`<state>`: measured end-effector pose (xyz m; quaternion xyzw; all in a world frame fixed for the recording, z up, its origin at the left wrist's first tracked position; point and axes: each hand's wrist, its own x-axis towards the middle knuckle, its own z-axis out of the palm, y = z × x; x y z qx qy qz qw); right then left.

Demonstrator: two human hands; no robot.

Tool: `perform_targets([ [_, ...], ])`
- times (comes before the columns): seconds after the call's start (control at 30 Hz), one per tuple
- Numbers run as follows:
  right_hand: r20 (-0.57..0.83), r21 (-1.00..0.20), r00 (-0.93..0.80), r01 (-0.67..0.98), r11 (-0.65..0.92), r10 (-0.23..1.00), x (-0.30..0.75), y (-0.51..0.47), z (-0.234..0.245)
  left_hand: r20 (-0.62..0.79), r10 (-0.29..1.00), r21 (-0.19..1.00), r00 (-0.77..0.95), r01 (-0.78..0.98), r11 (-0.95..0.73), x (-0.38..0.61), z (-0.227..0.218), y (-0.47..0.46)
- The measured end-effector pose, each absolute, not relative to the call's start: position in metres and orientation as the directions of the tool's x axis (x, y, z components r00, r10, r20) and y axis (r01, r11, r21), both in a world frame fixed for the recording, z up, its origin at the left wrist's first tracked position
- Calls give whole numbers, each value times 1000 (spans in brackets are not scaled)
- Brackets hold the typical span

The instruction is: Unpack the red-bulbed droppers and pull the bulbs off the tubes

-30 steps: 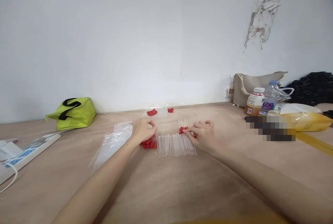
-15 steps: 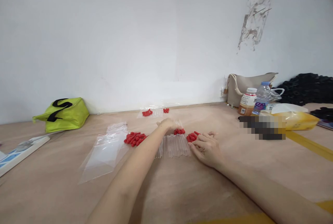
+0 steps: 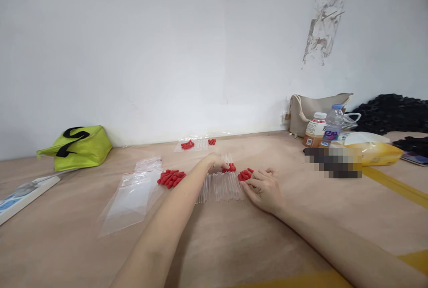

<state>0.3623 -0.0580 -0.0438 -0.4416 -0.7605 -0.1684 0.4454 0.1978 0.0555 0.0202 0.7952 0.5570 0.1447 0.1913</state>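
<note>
A row of clear plastic tubes [image 3: 222, 187] lies on the tan table [image 3: 234, 243] in front of me. My left hand [image 3: 216, 163] reaches across to the far end of the row, fingers curled on the tubes next to a few red caps [image 3: 230, 168]. My right hand [image 3: 264, 187] rests at the row's right edge, fingers bent and touching a small heap of red caps [image 3: 245, 174]. Another heap of red caps [image 3: 171, 177] lies loose to the left of the tubes.
Clear zip bags [image 3: 132, 194] lie at the left. A further bag with red caps [image 3: 194, 144] sits by the wall. A lime green bag [image 3: 75, 146], a power strip [image 3: 23, 192], a beige bag [image 3: 317, 107], two bottles [image 3: 323, 128] and a yellow packet [image 3: 377, 152] line the edges.
My left hand left the red caps at the left and moved right, across the tubes to their far end. My right hand shifted slightly toward me. The camera turned right.
</note>
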Motion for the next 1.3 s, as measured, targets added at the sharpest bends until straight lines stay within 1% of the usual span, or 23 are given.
perform_targets([
  [0.07,826,-153,-207,813,561,525,363,-57,-45,27,958,436,285,859,-268,190,29,46],
  [0.17,829,-176,-181,813,555,528,366,-57,-47,93,965,395,247,880,-263,166,36,20],
  [0.23,847,-172,-158,822,543,507,366,-58,-46,156,958,365,242,887,-284,144,33,-5],
  [0.27,862,-155,-158,823,547,482,366,-60,-45,219,944,336,249,889,-312,132,29,-19],
  [0.3,875,-127,-172,820,558,452,365,-62,-43,365,879,237,306,883,-406,121,23,-33],
  [0.33,883,-89,-204,812,577,423,363,-65,-40,448,810,133,379,867,-479,110,16,-46],
  [0.4,865,0,-315,779,628,390,356,-71,-33,524,684,-1,508,803,-596,95,3,-68],
  [0.47,813,77,-440,731,678,382,345,-75,-27,563,589,-56,579,739,-672,88,-8,-82],
  [0.53,766,127,-531,676,726,361,334,-77,-25,610,524,-63,594,696,-715,87,-17,-89],
  [0.6,748,142,-573,632,762,336,323,-75,-28,658,486,-47,576,675,-736,90,-24,-90],
  [0.7,746,118,-572,616,779,340,311,-72,-37,704,457,-15,544,655,-756,91,-32,-87],
  [0.87,727,85,-567,635,768,388,306,-71,-46,727,438,11,529,628,-778,89,-38,-84],
  [0.97,729,38,-536,653,757,426,305,-72,-46,708,443,-28,551,648,-762,91,-35,-84],
  [1.07,728,14,-534,639,769,430,304,-73,-46,692,434,-86,577,663,-744,93,-32,-85],
  [1.13,725,17,-543,630,777,424,304,-73,-46,689,429,-105,584,667,-738,94,-31,-85],
  [1.3,715,76,-582,617,784,388,308,-75,-46,652,430,-146,625,660,-737,93,-32,-88],
])
